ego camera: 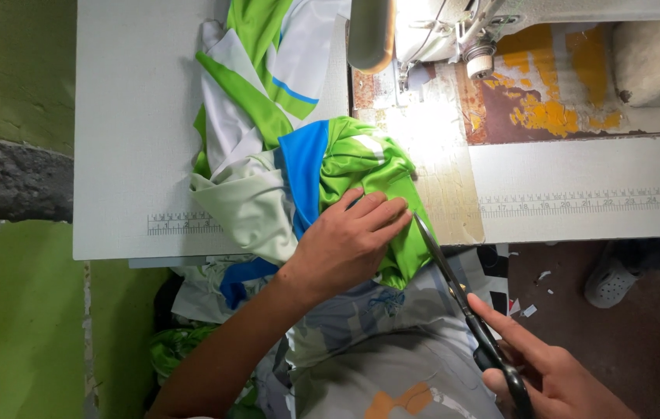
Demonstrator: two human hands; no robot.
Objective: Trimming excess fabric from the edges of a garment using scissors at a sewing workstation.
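Grey sewing table point(136, 116), printed ruler strips along front edge. On it: bunched green-white-blue garment point(291, 147) and white sewing machine point(500, 27) on worn rusty bed.

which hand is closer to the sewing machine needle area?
Left. The left hand rests on the green fabric just below the sewing machine; the right hand holds scissors farther down, off the table.

The garment point(291, 155) lies on the table point(128, 140), left of the sewing machine point(454, 31).
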